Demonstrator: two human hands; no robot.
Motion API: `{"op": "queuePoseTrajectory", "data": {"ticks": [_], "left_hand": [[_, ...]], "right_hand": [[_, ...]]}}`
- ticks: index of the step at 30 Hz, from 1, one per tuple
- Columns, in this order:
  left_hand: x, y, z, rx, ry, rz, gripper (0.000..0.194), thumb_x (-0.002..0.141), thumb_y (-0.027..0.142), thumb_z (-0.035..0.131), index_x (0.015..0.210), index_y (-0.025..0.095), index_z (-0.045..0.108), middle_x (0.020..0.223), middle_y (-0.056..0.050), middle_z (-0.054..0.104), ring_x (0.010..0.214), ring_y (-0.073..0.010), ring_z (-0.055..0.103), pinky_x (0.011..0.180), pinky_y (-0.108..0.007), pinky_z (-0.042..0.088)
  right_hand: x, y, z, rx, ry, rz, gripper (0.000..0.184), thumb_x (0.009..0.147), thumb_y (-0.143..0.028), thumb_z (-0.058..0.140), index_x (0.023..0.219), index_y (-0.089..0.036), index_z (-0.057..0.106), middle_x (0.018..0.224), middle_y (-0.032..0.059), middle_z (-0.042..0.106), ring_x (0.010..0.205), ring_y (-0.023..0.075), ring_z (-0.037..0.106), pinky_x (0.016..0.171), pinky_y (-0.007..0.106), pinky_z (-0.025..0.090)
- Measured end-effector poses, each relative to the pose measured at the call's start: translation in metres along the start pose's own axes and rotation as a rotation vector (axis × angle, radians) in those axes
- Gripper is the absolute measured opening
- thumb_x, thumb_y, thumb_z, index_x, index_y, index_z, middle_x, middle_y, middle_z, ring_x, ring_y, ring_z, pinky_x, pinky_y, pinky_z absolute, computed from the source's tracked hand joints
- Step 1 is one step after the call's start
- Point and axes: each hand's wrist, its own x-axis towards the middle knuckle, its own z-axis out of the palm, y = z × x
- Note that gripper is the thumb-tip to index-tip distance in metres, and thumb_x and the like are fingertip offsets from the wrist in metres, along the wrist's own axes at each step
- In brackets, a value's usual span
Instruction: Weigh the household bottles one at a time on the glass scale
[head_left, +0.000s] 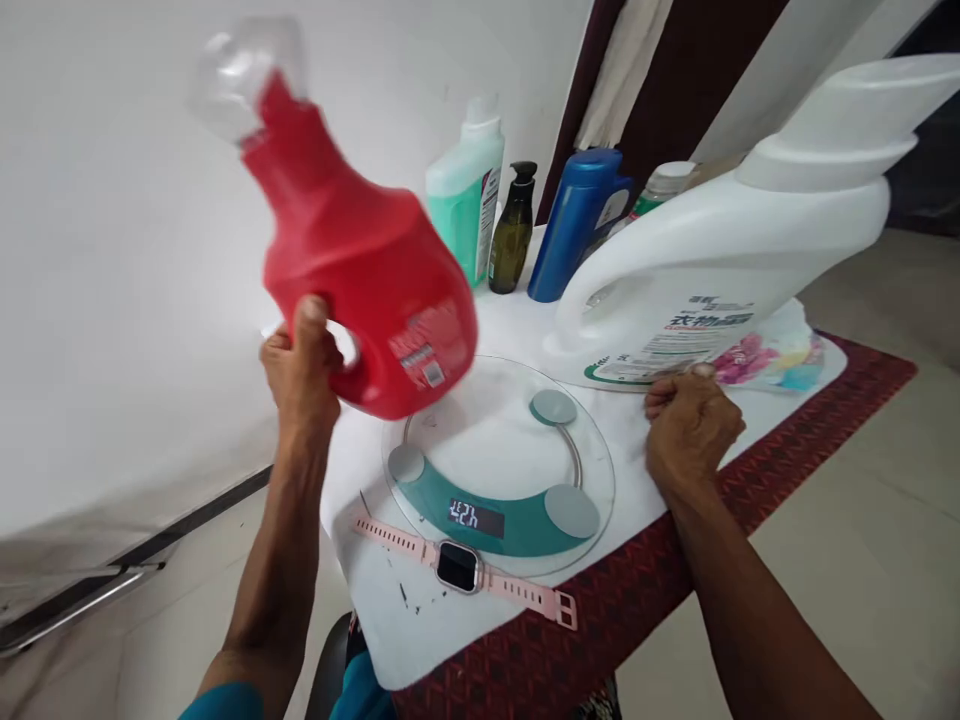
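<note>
My left hand (302, 372) grips the handle of a red detergent jug (360, 255) with a clear cap, held tilted in the air above the left edge of a round glass scale (501, 468). The scale's display is lit. My right hand (688, 425) is curled in a loose fist and rests on the white table top, right of the scale and just below a large white detergent jug (720, 270). Nothing shows in its fingers. A pink smartwatch (459, 566) lies flat in front of the scale.
At the back stand a green bottle (466, 190), a dark pump bottle (513, 232), a blue bottle (576, 222) and a clear bottle with a white cap (660, 186). A red patterned cloth (787, 440) hangs over the table's front edge. A white wall is to the left.
</note>
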Motion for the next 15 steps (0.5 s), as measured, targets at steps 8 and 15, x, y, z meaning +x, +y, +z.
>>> {"op": "queuePoseTrajectory", "data": {"ticks": [8,15], "left_hand": [[0.121,-0.045,-0.027,0.244,0.208,0.155,0.075,0.08,0.065,0.097,0.062,0.026,0.036,0.058,0.007,0.031,0.057,-0.0079,0.028,0.056,-0.03,0.026],[0.187,-0.102,-0.039,0.278,0.292,0.147,0.066,0.09,0.043,0.098,0.064,0.024,0.04,0.062,0.006,0.036,0.063,-0.0094,0.032,0.062,-0.033,0.028]], "right_hand": [[-0.003,-0.005,-0.003,-0.008,-0.026,0.013,0.05,0.108,-0.038,0.04,0.062,-0.028,0.056,0.063,0.005,0.06,0.063,0.025,0.06,0.084,0.045,0.049],[0.0,0.006,0.0,-0.011,-0.019,-0.047,0.059,0.104,-0.066,0.03,0.066,-0.029,0.057,0.065,0.0061,0.06,0.063,0.025,0.058,0.079,0.045,0.049]]}}
